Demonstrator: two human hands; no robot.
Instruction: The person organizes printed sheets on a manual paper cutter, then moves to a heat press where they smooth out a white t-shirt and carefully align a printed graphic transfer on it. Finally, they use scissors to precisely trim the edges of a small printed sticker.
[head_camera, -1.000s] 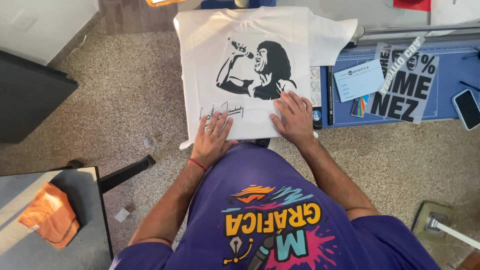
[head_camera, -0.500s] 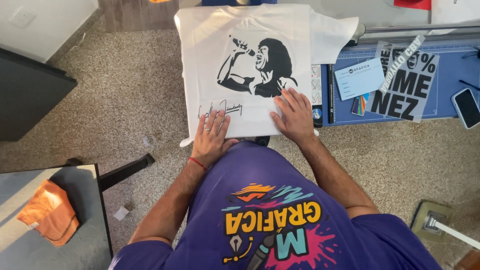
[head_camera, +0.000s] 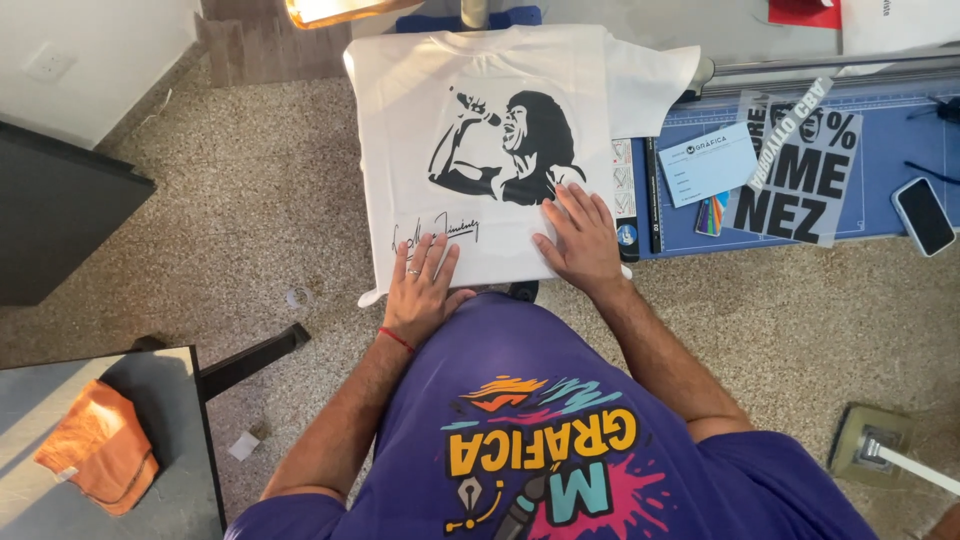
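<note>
Both hands are lying flat, fingers spread, holding nothing: the left hand is pressing the white T-shirt beside its black signature, the right hand just under the black singer print. The shirt is stretching away from the person. Rightward, a pale blue card and clear lettered film are resting on the blue cutting mat.

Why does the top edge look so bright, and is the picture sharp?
In the head view, a lit lamp at the top edge is washed out by glare; the white shirt stays evenly lit, its black print crisp; both hands, left hand and right hand, look sharp; edges bend slightly.
</note>
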